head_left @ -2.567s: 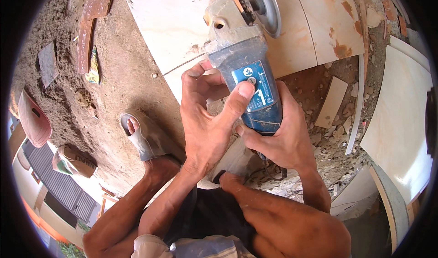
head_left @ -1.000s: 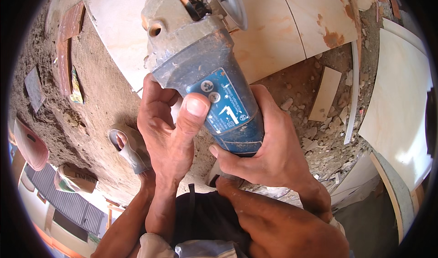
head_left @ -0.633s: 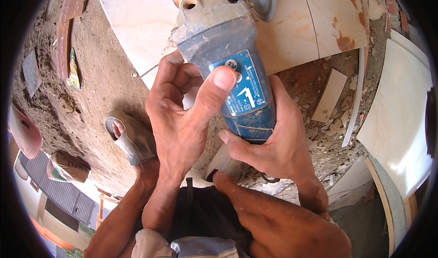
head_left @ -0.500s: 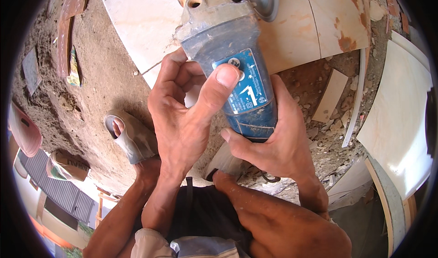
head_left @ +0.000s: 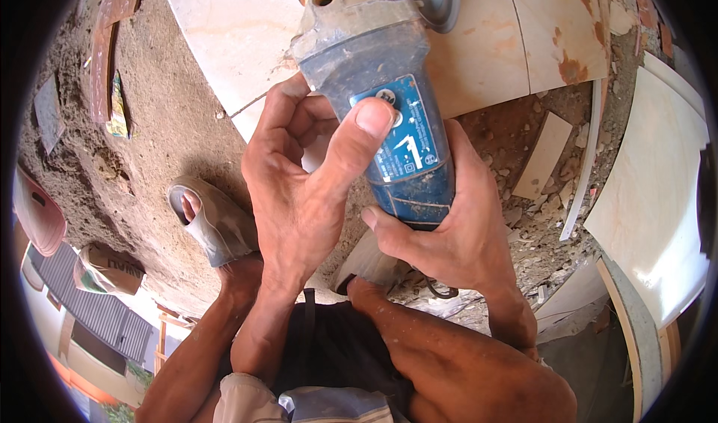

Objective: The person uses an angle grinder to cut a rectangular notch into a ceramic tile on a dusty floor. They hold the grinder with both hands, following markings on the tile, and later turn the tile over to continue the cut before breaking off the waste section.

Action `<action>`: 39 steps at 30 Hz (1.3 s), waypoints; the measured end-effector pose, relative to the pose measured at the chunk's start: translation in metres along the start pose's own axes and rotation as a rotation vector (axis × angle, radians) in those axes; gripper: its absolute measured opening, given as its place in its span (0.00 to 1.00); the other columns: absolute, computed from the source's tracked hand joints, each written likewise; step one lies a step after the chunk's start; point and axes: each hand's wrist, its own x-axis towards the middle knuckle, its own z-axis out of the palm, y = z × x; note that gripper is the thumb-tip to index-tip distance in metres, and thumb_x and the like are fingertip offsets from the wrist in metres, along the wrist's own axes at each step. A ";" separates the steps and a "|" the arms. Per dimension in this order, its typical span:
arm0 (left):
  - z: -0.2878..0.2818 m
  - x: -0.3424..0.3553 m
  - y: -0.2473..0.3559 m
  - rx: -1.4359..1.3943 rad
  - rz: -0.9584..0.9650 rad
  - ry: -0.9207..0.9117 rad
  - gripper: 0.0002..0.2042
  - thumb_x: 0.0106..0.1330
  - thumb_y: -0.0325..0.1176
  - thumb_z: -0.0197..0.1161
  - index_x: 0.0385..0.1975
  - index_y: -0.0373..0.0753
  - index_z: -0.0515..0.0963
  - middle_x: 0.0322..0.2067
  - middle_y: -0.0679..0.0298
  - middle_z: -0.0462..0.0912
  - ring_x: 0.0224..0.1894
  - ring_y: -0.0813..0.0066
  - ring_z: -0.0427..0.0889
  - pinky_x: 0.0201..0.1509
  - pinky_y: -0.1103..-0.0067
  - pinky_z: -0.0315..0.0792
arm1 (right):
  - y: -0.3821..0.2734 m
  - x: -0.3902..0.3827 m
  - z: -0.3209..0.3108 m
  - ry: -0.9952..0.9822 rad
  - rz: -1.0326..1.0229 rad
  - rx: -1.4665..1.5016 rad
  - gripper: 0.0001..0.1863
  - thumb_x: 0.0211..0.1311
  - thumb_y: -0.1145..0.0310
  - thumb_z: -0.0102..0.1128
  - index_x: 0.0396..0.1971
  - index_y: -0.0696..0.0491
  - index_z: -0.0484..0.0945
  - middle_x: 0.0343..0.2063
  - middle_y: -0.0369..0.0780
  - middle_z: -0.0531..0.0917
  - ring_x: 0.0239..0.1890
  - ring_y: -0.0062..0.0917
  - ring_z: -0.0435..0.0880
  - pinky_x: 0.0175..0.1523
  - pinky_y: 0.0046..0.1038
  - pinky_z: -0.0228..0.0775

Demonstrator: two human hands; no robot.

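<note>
A dusty blue angle grinder point(head_left: 393, 116) is held up in front of me, its grey metal head pointing away and its disc point(head_left: 440, 2) at the top edge. My left hand point(head_left: 295, 169) grips it from the left, thumb pressed on the blue label and fingers curled behind the body. Around the rear end of the housing my right hand point(head_left: 456, 221) is wrapped, with the thumb below and the fingers on the far right side. A dark cord shows under the right hand. The undersides of both grips are hidden.
Pale marbled tiles point(head_left: 224, 34) with brown stains lie beyond the grinder. To the right are a tile offcut point(head_left: 542, 156), rubble and a leaning tile point(head_left: 654, 198). Sandy ground point(head_left: 164, 109) spreads left, with a brown plank point(head_left: 105, 64) and a pink sandal point(head_left: 41, 213). My shod feet flank the work.
The grinder has shifted very slightly upward in the view and tilted a little. Both hands keep the same hold on it.
</note>
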 end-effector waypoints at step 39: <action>0.002 -0.005 -0.004 -0.077 -0.009 0.002 0.33 0.73 0.52 0.77 0.62 0.26 0.81 0.45 0.54 0.89 0.49 0.71 0.86 0.62 0.72 0.77 | -0.003 -0.009 0.002 -0.012 0.063 0.012 0.40 0.55 0.66 0.83 0.66 0.60 0.73 0.46 0.39 0.83 0.45 0.22 0.82 0.51 0.30 0.79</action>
